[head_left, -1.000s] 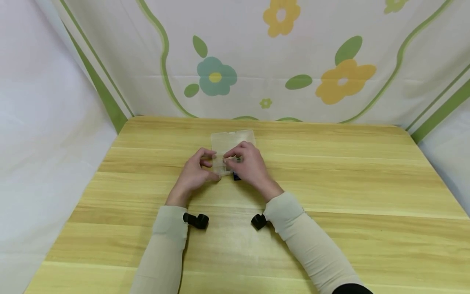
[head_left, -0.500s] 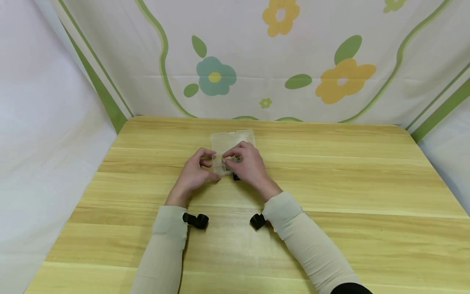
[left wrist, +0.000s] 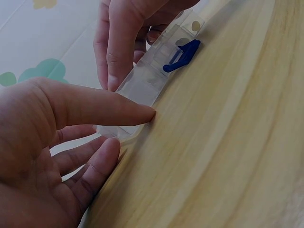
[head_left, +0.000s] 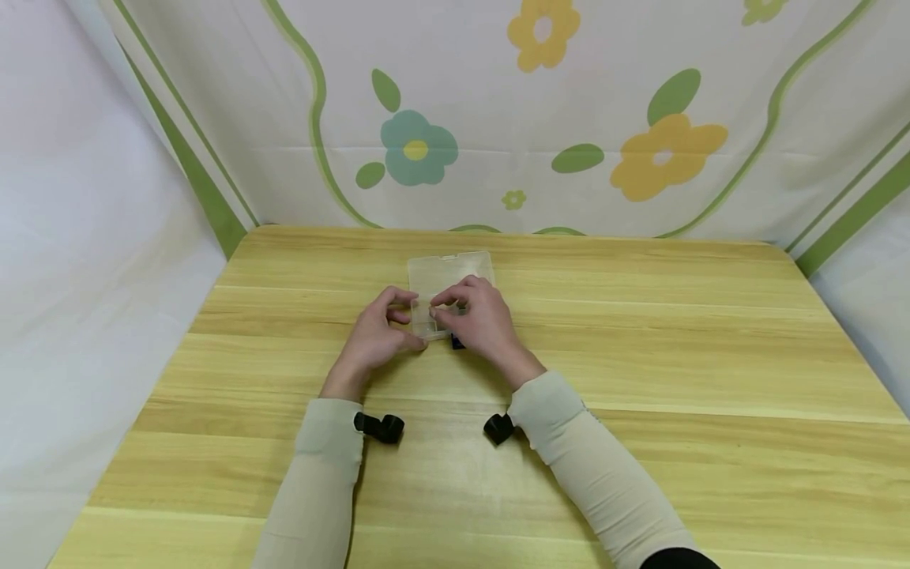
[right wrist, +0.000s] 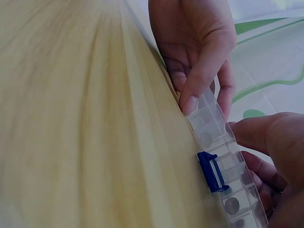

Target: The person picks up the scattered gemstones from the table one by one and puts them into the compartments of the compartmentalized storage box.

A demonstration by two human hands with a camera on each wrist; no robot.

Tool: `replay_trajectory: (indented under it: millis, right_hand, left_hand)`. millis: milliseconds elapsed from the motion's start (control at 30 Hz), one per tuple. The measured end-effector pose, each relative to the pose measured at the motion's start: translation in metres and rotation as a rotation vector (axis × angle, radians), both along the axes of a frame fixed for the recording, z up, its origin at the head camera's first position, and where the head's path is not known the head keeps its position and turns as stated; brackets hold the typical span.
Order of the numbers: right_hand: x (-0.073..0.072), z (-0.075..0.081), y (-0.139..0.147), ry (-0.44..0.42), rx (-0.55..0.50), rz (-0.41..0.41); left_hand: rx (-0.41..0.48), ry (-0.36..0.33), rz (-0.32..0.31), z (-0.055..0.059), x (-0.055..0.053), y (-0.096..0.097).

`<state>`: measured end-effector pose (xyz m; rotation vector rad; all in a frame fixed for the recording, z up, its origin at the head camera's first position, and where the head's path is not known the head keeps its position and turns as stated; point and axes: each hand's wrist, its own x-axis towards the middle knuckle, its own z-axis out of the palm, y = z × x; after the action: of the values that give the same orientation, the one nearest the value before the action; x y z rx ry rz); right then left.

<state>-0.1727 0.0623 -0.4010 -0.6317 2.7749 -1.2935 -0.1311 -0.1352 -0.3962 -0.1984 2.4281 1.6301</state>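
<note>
A clear plastic compartment box (head_left: 425, 328) lies on the table with its lid (head_left: 449, 269) tipped back, away from the person. On its front side hangs a blue latch (right wrist: 209, 172). Round discs (right wrist: 232, 205) show through several compartments. My left hand (head_left: 377, 336) holds the box's left end, thumb at the front corner and fingers on the far side. Over the open compartments, my right hand (head_left: 483, 316) brings thumb and index fingertip together, pinching a small greyish thing. It is mostly hidden by the fingertips, so I cannot tell its kind.
The box stands toward the back of a wooden table (head_left: 675, 395). A white cloth (head_left: 490, 118) with printed flowers hangs behind the table's far edge. Black wrist cameras (head_left: 387, 428) sit at both cuffs.
My right hand has shifted very slightly left over the box, with thumb and index still pinched. My left hand and the box stay in place.
</note>
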Motion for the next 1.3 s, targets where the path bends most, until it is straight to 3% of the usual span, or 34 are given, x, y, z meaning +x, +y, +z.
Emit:
replay_trajectory:
  millis: [800,1167,1300]
  right_hand:
    - [-0.001,0.000,0.003,-0.020,-0.010,-0.012]
    - [0.000,0.000,0.011,-0.135,-0.244,-0.064]
    - [-0.001,0.006,0.016,-0.127,-0.368,-0.143]
  left_hand:
    - [-0.007,-0.002,-0.014,-0.002,-0.004,0.000]
    - [-0.024,-0.014,-0.030,-0.005,-0.002,0.001]
    - [-0.037,-0.013,-0.028,-0.007,-0.002,-0.002]
